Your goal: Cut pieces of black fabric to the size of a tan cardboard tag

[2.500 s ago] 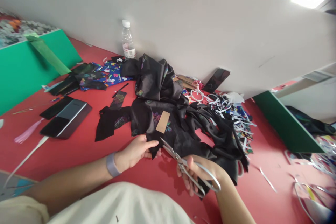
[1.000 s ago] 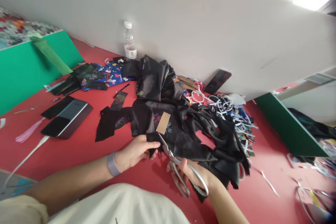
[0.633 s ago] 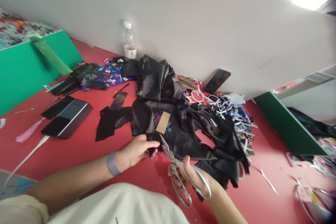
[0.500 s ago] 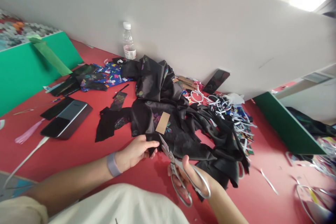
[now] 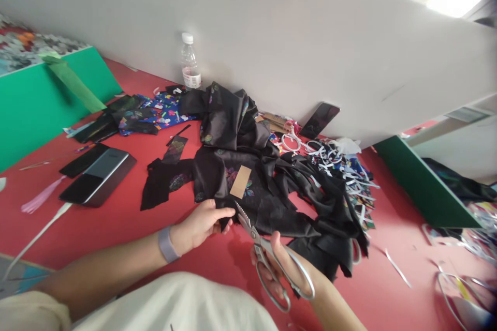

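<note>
Black satiny fabric (image 5: 267, 214) with coloured flower prints lies bunched across the middle of the red table. My left hand (image 5: 205, 221) pinches the fabric's near edge between thumb and fingers. In my right hand (image 5: 281, 264) is a pair of metal scissors (image 5: 255, 235), my fingers through the handle loops. Their blades point up and left at the fabric edge just right of my left fingertips; one blade shows a serrated edge. A small tan cardboard piece (image 5: 240, 182) rests on the fabric just beyond the blade tips.
A plastic bottle (image 5: 190, 64) stands against the grey partition (image 5: 248, 36). To the left lie a black device (image 5: 97, 176) with a white cable and several fabric scraps (image 5: 135, 119). A phone (image 5: 320, 119) leans at the back, near a heap of white-looped pieces (image 5: 349, 176). Green panels (image 5: 423, 186) flank both sides.
The scissors and my right hand have shifted slightly right and down. My left hand keeps its pinch on the fabric, and the cardboard piece lies as before.
</note>
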{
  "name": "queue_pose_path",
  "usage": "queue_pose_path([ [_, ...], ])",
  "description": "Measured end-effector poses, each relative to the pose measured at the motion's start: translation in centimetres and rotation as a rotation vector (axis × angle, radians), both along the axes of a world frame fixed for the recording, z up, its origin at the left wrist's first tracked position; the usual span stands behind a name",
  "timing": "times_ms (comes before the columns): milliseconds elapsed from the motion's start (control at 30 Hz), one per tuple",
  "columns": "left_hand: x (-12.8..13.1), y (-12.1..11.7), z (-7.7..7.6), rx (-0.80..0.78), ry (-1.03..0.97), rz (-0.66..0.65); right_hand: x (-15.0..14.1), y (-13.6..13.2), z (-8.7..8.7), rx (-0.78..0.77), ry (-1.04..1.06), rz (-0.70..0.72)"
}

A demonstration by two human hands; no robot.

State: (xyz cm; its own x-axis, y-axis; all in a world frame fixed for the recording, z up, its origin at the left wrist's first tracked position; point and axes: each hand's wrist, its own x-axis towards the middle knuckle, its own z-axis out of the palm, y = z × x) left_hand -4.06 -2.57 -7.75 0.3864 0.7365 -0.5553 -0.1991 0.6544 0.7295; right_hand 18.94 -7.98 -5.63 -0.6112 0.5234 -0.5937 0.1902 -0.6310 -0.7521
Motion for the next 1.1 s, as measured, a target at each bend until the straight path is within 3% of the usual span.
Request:
queue_pose_path([
  [133, 0.0, 0.0, -0.2, 0.009, -0.004, 0.000, -0.1, -0.3, -1.3, -0.042, -0.028, -0.028],
  [367, 0.0, 0.0, -0.3, 0.010, 0.005, 0.014, -1.0, -0.4, 0.7, -0.010, -0.103, -0.090],
  [633, 0.1, -0.1, -0.4, 0.014, 0.003, 0.005, -0.4, 0.0, -1.7, -0.010, -0.042, -0.042],
  [867, 0.0, -0.2, -0.6, 0.021, 0.006, 0.009, -0.8, 0.0, -0.6, -0.002, -0.113, -0.074],
  [1100, -0.1, -0.3, -0.8, 0.025, 0.021, -0.032, -0.9, 0.4, -1.1, -0.016, -0.057, -0.030],
])
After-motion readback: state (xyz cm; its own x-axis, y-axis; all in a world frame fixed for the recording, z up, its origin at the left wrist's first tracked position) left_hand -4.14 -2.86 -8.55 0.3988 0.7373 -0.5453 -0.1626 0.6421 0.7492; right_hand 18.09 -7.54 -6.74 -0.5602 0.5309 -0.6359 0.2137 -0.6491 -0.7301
